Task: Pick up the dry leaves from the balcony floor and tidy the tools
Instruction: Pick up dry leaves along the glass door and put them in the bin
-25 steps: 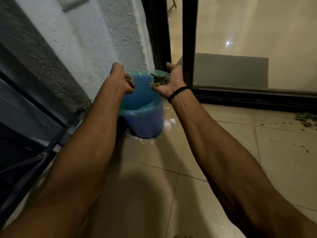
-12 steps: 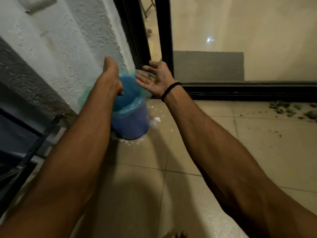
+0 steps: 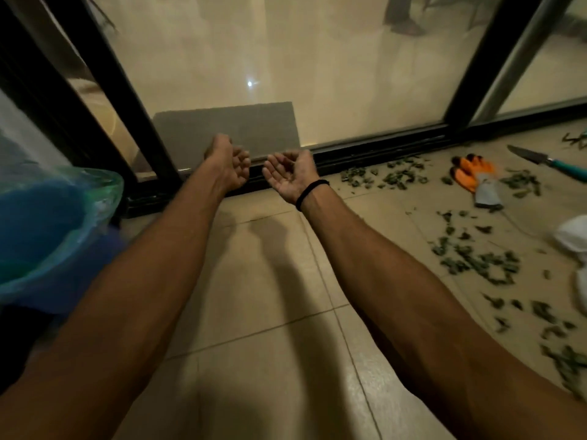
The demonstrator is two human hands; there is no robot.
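My left hand and my right hand are stretched out side by side above the tiled floor, palms up, fingers loosely curled and empty. A blue bucket lined with a green bag stands at the far left, beside my left forearm. Dry leaves lie scattered over the floor to the right, with more dry leaves along the door track. An orange and grey glove and a teal-handled trowel lie among them at the right.
A black-framed sliding glass door runs across the back, its track at floor level. White objects sit at the right edge. Bare tiles lie between my arms.
My hands dropped the leaves into the bucket and have swung right, away from it, empty. The view turned right, bringing the leaves, glove and trowel into sight.
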